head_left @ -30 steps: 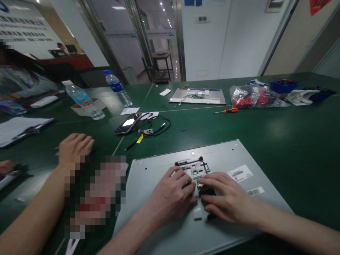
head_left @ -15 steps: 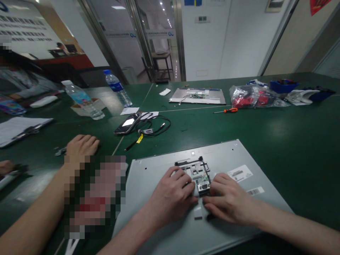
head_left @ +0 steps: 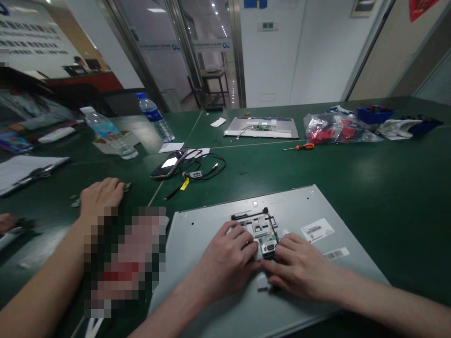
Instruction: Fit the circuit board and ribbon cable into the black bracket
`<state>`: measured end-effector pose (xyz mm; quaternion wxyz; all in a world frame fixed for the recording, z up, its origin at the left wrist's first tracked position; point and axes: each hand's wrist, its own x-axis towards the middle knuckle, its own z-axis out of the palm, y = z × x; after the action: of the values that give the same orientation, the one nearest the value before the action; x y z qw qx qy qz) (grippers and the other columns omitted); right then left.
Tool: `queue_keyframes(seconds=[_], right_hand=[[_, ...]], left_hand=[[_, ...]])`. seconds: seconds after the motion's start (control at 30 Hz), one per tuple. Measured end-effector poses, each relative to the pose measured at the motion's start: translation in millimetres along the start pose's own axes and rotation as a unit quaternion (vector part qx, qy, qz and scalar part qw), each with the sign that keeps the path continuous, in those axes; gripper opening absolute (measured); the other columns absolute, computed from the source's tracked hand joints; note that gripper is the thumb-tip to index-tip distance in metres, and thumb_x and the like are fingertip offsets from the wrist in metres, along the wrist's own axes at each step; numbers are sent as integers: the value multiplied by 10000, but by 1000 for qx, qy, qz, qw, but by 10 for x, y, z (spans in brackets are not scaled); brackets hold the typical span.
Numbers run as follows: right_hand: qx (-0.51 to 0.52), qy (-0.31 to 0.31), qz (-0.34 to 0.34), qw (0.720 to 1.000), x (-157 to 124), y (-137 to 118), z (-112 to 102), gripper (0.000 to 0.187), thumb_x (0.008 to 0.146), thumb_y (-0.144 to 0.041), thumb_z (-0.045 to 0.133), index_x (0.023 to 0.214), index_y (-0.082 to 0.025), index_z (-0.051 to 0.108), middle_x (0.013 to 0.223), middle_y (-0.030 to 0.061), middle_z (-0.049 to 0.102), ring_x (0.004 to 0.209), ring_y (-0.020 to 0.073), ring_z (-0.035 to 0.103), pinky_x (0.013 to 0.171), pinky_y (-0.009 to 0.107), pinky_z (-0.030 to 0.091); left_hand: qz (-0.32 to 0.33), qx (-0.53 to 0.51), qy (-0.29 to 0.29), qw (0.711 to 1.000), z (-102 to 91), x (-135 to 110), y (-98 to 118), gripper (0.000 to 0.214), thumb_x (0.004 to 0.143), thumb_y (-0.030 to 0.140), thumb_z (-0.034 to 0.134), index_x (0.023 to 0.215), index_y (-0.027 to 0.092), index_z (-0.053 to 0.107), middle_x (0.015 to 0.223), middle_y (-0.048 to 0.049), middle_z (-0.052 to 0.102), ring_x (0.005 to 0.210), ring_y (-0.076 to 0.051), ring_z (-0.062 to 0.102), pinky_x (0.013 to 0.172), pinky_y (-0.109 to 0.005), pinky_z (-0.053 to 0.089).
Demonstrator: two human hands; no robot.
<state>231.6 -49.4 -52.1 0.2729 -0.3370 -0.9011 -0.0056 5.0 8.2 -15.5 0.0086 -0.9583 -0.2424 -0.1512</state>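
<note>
1. Left hand (head_left: 230, 256) and right hand (head_left: 299, 267) nearly met over the middle of a grey metal panel (head_left: 197, 234), fingers bent and angled inward; whether either pinched anything could not be told, since the knuckles hid the tips.
2. Between them sat a small circuit board with a D-shaped port (head_left: 269, 247), just below a recessed metal bracket (head_left: 260, 225); a pale block (head_left: 262, 282) lay just below the fingertips.
3. Flat on the green counter (head_left: 369, 173), the panel carried a barcode label (head_left: 317, 230) and a smaller sticker (head_left: 336, 253), both beyond the right hand.
4. Farther back, an orange-handled screwdriver (head_left: 305, 147) lay near a clear plastic bag (head_left: 327, 134) with red contents, and a second flat panel (head_left: 243, 126) rested to the bag's left.
5. A smartphone (head_left: 167, 166) lay beside a coiled black cable (head_left: 220, 171), with a blue-capped bottle (head_left: 155, 117) behind.
6. At far left, well apart from the panel's port, was a co-worker's hand (head_left: 102, 192), palm down, near a clipboard (head_left: 31, 169).
</note>
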Motion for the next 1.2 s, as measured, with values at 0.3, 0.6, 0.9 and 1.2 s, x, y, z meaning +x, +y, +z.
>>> queue_keyframes(seconds=[0.3, 0.6, 0.9, 1.2], right_hand=[[-41, -38, -9, 998, -14, -53, 19, 269, 989, -438, 636, 1091, -193, 679, 844, 37, 617, 808, 211, 512, 742, 342, 352], [-26, -20, -13, 999, -2, -95, 20, 348, 1000, -473, 609, 1117, -149, 663, 858, 45, 615, 810, 215, 512, 735, 342, 350], [-23, -23, -13, 999, -6, -98, 2, 384, 999, -496, 611, 1117, -135, 668, 863, 54, 624, 814, 215, 517, 745, 344, 366], [-28, -25, -23, 999, -16, -81, 33, 394, 985, -484, 643, 1144, -125, 674, 837, 53, 625, 805, 212, 527, 729, 343, 390]], left_hand=[[-9, -17, -28, 999, -55, 3, 11, 198, 934, 396, 664, 942, 200, 683, 905, -45, 671, 893, -248, 598, 972, -473, 416], [-26, -55, -30, 998, -89, 15, -2, 154, 951, 324, 590, 947, 202, 684, 918, -57, 668, 910, -253, 597, 934, -469, 435], [-32, -67, -23, 997, -103, 38, 32, 104, 938, 268, 599, 947, 199, 675, 913, -56, 671, 907, -249, 597, 954, -489, 435], [-38, -60, -28, 997, -96, 38, 50, 67, 905, 249, 638, 927, 195, 673, 914, -58, 666, 908, -257, 589, 959, -499, 433]])
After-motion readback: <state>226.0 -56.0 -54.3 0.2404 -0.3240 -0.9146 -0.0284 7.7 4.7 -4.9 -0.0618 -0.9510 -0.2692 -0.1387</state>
